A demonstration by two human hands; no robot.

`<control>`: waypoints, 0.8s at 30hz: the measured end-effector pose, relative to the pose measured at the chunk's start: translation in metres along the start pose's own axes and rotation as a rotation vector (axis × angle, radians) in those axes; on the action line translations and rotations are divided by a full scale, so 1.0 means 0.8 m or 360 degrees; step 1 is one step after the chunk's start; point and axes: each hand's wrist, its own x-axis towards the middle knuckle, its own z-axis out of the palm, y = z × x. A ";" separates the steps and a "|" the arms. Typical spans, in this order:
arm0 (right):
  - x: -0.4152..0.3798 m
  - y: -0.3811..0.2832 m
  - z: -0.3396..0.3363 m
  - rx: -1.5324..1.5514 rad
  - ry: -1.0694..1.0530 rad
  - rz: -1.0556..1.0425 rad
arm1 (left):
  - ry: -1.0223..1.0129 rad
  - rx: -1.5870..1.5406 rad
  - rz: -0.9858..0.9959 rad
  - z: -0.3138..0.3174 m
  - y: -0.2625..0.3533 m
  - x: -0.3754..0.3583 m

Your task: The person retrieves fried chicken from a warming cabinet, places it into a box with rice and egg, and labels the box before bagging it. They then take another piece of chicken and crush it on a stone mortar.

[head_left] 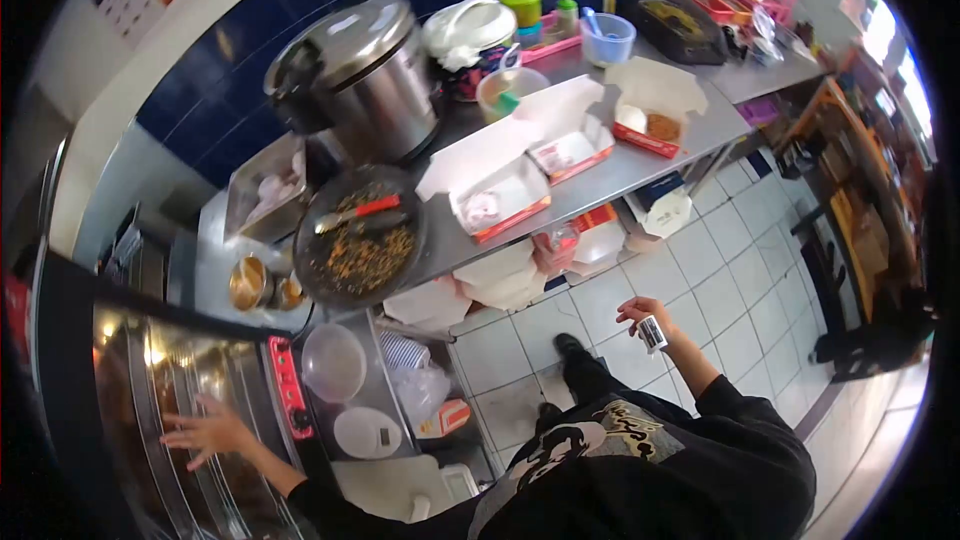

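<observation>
My left hand [210, 430] is spread wide, fingers apart, in front of the glass front of a lit warming cabinet [150, 390]; nothing is in it. Out over the tiled floor, my right hand [648, 313] hangs with loosely bent, parted fingers and grips nothing I can see. A small white tag with black print [652, 334] sits against that hand near the wrist. Beside the cabinet is a red control panel with knobs [289, 387]. On the steel counter stand two open cardboard boxes [500, 202] [572, 154], each with a light item inside.
A third open box [648, 130] holds rice and brown food. A wide black pan [360, 240] of dark chopped food carries a red-handled utensil [358, 213]. Behind are a large steel pot [360, 80] and a metal tray [265, 190]. Clear tubs [334, 362] stand lower down.
</observation>
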 end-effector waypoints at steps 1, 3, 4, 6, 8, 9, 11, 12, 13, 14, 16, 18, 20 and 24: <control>-0.001 0.004 -0.016 0.0032 0.0031 -0.0013 | 0.0022 -0.0006 0.0036 -0.004 0.004 0.005; 0.001 0.018 -0.050 0.0069 0.0272 0.0073 | 0.0061 -0.0037 0.0065 -0.009 0.010 0.007; 0.006 0.038 -0.067 0.0030 0.0358 -0.0005 | 0.0110 0.0015 -0.0017 -0.009 0.009 0.005; 0.024 0.086 -0.100 -0.0001 0.0558 -0.0228 | 0.0185 0.0051 -0.0117 -0.022 0.061 0.017; 0.024 0.097 -0.121 -0.0076 0.0570 -0.0231 | 0.0131 -0.0727 -0.0100 -0.080 0.153 0.018; 0.020 0.096 -0.131 -0.0061 0.0533 -0.0289 | -0.0084 -0.0856 0.0005 -0.104 0.207 -0.005; 0.009 0.078 -0.161 -0.0101 0.0462 -0.0202 | -0.0309 -0.1540 -0.0336 -0.155 0.379 -0.092; 0.004 0.066 -0.181 -0.0136 0.0434 -0.0056 | -0.0771 -0.1874 -0.0354 -0.250 0.496 -0.062; 0.006 0.055 -0.210 -0.0126 0.0387 0.0082 | -0.0922 -0.2043 -0.0094 -0.291 0.586 -0.084; 0.012 0.045 -0.242 -0.0102 0.0342 0.0210 | -0.0935 -0.2496 -0.0036 -0.318 0.679 -0.123; 0.029 0.036 -0.300 -0.0279 0.0454 0.0197 | -0.1483 -0.2713 0.0488 -0.385 0.822 -0.102; 0.037 0.024 -0.351 -0.0344 0.0362 0.0066 | -0.1504 -0.2738 0.0467 -0.400 0.941 -0.105; 0.064 0.030 -0.395 -0.0333 0.0452 0.0117 | -0.1571 -0.2312 0.0563 -0.370 1.029 -0.153; 0.098 -0.016 -0.462 -0.0001 0.0594 -0.0076 | -0.2519 -0.1529 0.0560 -0.329 1.107 -0.180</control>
